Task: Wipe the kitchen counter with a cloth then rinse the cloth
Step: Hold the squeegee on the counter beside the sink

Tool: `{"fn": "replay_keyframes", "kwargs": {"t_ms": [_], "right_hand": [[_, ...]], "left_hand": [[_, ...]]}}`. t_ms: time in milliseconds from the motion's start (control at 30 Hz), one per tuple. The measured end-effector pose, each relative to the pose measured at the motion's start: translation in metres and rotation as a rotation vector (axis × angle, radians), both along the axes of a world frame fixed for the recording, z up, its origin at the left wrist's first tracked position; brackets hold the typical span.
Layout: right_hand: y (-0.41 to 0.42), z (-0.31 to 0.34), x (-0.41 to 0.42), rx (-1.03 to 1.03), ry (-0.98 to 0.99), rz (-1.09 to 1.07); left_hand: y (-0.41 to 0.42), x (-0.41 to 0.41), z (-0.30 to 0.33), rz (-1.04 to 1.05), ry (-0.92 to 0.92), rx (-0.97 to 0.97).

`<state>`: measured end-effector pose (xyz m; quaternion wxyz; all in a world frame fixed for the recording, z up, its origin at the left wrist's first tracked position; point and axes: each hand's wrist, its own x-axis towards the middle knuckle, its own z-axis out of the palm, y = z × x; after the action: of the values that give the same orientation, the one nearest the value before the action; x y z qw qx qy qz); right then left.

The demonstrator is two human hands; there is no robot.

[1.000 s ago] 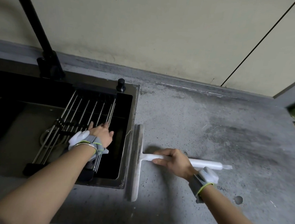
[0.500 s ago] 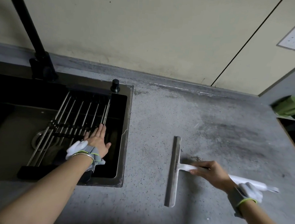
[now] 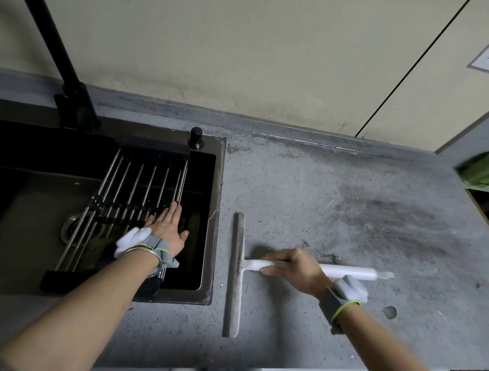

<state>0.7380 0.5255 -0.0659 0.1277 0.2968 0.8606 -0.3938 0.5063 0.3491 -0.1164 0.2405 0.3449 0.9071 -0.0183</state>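
We've got the grey speckled counter (image 3: pixel 340 193) filling most of the view, smudged dark toward its right edge. Sunk into its left end is the black sink (image 3: pixel 214 212), with the tall black faucet (image 3: pixel 43 34) rising at the sink's back edge. Across the sink's right half lies a rack of metal rods (image 3: pixel 137 182), spanning from back rim to front rim. On the counter itself, just beside the sink's right rim, we're looking at a white squeegee (image 3: pixel 237 273), its long blade running parallel to that rim and flat on the surface, its handle pointing toward the right edge. At the far right edge sits a blurred green cup (image 3: pixel 488 172). Our right hand (image 3: pixel 292 269) has its fingers curled round the squeegee's handle close to the blade. Our left hand (image 3: pixel 167 227) lies flat, fingers straight, resting on the rack near its right side. No cloth shows up in this view.
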Motion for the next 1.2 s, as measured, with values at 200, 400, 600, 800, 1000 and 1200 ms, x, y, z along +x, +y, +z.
{"fn": "replay_keyframes", "kwargs": {"t_ms": [200,400,600,800,1000,1200], "right_hand": [[-0.017,-0.004,-0.018,-0.007,0.027,0.027],[0.020,0.004,0.016,-0.036,0.060,-0.146],[0.066,0.009,0.057,-0.005,0.074,-0.277],[0.085,0.006,0.067,0.019,0.000,-0.230],[0.082,-0.001,0.038,0.028,-0.049,-0.125],[0.063,-0.003,-0.001,-0.025,-0.050,-0.009]], "left_hand": [[-0.001,0.000,-0.004,0.006,0.006,0.032],[0.001,0.011,-0.015,0.124,0.052,0.224],[0.012,0.013,-0.022,0.197,0.060,0.251],[0.022,0.012,-0.030,0.341,-0.057,0.288],[0.024,0.011,-0.032,0.360,-0.078,0.302],[0.026,0.003,-0.035,0.374,-0.176,0.251]]}}
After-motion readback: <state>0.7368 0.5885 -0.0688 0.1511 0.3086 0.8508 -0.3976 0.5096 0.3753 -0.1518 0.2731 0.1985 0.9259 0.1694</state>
